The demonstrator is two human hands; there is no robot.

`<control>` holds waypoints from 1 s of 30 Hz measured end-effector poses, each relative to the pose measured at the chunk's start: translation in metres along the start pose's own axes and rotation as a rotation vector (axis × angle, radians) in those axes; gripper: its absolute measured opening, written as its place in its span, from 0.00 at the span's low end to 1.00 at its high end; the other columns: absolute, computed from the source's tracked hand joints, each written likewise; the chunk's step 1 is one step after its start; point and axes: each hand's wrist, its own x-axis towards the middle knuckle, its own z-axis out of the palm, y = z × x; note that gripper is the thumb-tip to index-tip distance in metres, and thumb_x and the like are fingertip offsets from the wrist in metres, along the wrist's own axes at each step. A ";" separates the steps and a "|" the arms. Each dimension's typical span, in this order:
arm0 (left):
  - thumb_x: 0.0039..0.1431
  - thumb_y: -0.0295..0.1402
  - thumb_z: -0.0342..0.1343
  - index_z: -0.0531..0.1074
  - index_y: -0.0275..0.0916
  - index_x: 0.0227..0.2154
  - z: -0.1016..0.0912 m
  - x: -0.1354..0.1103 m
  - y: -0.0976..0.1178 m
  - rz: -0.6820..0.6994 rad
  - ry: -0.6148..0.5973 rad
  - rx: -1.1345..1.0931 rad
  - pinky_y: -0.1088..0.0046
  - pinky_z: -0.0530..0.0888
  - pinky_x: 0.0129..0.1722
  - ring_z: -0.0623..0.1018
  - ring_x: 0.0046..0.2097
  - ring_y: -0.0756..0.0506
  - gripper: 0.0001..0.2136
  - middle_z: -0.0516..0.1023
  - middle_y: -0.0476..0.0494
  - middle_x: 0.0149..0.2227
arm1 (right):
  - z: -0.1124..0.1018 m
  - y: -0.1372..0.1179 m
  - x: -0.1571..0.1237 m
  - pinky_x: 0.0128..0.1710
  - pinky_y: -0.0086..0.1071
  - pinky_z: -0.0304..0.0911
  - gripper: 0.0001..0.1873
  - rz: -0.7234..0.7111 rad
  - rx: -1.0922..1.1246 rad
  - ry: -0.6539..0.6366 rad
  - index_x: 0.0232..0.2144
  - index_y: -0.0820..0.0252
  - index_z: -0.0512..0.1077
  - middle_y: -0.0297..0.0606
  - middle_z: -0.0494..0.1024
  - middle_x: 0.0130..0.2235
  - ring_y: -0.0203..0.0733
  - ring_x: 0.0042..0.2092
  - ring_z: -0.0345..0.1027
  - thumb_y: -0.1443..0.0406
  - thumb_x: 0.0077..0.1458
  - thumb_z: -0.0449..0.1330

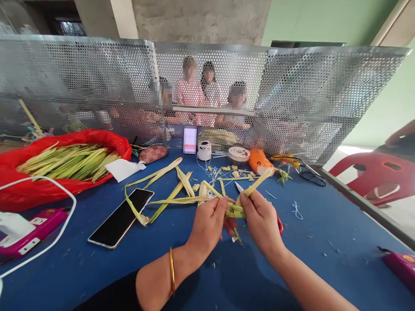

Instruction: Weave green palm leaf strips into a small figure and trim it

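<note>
Green leaf strip (237,211) between left hand (207,224), right hand (261,219), scissors (239,187) beneath, phone (121,217) left

Both hands, left hand (207,224) and right hand (259,219), pinch folded palm-leaf strips (235,210) above the blue worktop (314,233), near its front edge.

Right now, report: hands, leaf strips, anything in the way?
Left hand, right hand both pinching the leaf strips. Scissors lying beneath them. Phone off left.

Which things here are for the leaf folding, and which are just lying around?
For the job: left hand, right hand, folded leaf piece, loose leaf strips, red bag of leaves, probably scissors.
Just lying about: black phone, glasses, pink charger, tape roll.
</note>
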 end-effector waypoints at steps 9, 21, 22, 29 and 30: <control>0.61 0.48 0.47 0.67 0.39 0.28 0.000 0.003 -0.002 0.016 0.220 -0.091 0.78 0.61 0.12 0.73 0.16 0.49 0.17 0.75 0.47 0.19 | 0.001 0.002 0.004 0.24 0.28 0.50 0.15 0.085 0.183 0.183 0.22 0.58 0.66 0.28 0.59 0.22 0.35 0.26 0.50 0.56 0.55 0.56; 0.52 0.49 0.54 0.68 0.36 0.27 0.001 0.006 0.000 -0.184 0.116 -0.479 0.83 0.50 0.12 0.67 0.15 0.54 0.18 0.75 0.46 0.21 | 0.010 0.013 0.003 0.19 0.28 0.42 0.19 0.273 0.406 0.207 0.22 0.57 0.62 0.24 0.54 0.20 0.31 0.21 0.45 0.51 0.54 0.59; 0.51 0.49 0.57 0.69 0.36 0.29 0.001 0.005 0.000 -0.154 0.081 -0.449 0.83 0.51 0.13 0.66 0.15 0.55 0.18 0.74 0.48 0.20 | 0.010 0.011 0.002 0.19 0.27 0.42 0.20 0.260 0.384 0.206 0.21 0.57 0.60 0.24 0.54 0.20 0.31 0.21 0.45 0.51 0.54 0.59; 0.54 0.43 0.56 0.71 0.35 0.24 0.004 0.005 -0.005 0.012 0.169 -0.139 0.79 0.62 0.19 0.66 0.18 0.53 0.14 0.73 0.48 0.18 | 0.010 -0.005 -0.001 0.17 0.26 0.46 0.15 0.221 0.464 -0.054 0.27 0.57 0.65 0.25 0.60 0.20 0.31 0.20 0.50 0.52 0.53 0.58; 0.54 0.42 0.55 0.71 0.36 0.25 0.003 0.005 -0.007 0.032 0.177 -0.100 0.78 0.64 0.20 0.69 0.19 0.52 0.14 0.73 0.48 0.19 | 0.011 -0.005 -0.002 0.17 0.26 0.47 0.15 0.227 0.448 -0.089 0.27 0.57 0.65 0.26 0.61 0.20 0.32 0.20 0.51 0.53 0.54 0.58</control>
